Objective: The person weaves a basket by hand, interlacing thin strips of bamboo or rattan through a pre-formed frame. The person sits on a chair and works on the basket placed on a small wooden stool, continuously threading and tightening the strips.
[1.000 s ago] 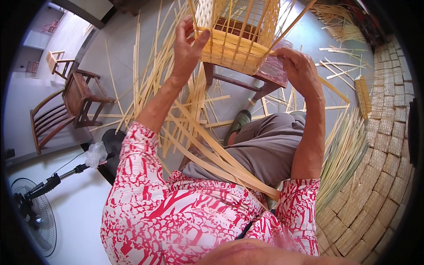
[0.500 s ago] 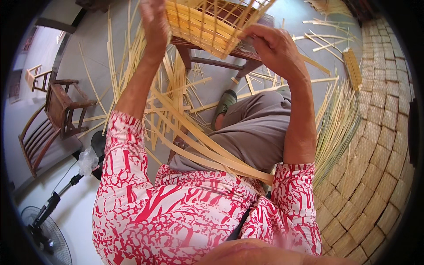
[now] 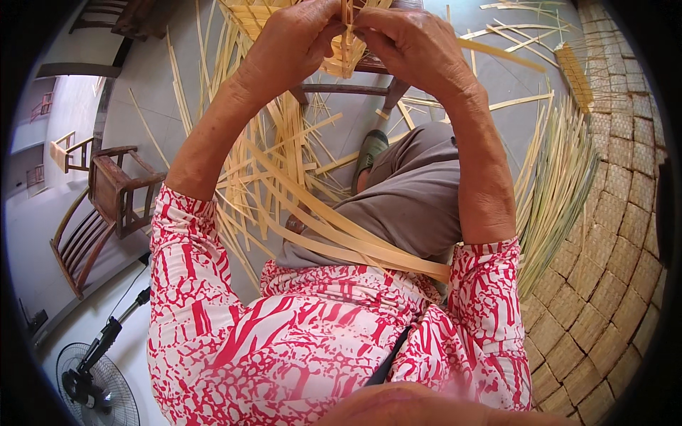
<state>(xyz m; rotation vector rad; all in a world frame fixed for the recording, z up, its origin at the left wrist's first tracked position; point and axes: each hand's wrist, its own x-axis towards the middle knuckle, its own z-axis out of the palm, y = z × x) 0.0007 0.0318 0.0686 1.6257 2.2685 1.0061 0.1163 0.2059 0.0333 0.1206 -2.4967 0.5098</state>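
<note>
A partly woven basket of yellow bamboo strips (image 3: 344, 62) is held up at the top of the view, one narrow corner turned toward me. My left hand (image 3: 293, 41) is closed, its fingertips pinching the upright strips on one side of that corner. From the other side my right hand (image 3: 413, 48) pinches at the same corner, thumb and fingers pressed together. The two sets of fingertips nearly meet, and the hands hide much of the basket. Several wide, flat bamboo strips (image 3: 334, 231) lie across my lap.
A wooden stool (image 3: 341, 90) stands beyond the basket. Loose strips (image 3: 288, 135) litter the floor. At right are a bundle of thin splints (image 3: 558, 188), a woven piece (image 3: 574, 71) and stacked woven blocks (image 3: 590, 263). A chair (image 3: 117, 192) and a fan (image 3: 96, 383) are at left.
The basket has turned so that a corner faces me. My left hand has moved right and nearer, from the basket's left side to its corner; my right hand has shifted left and up.
</note>
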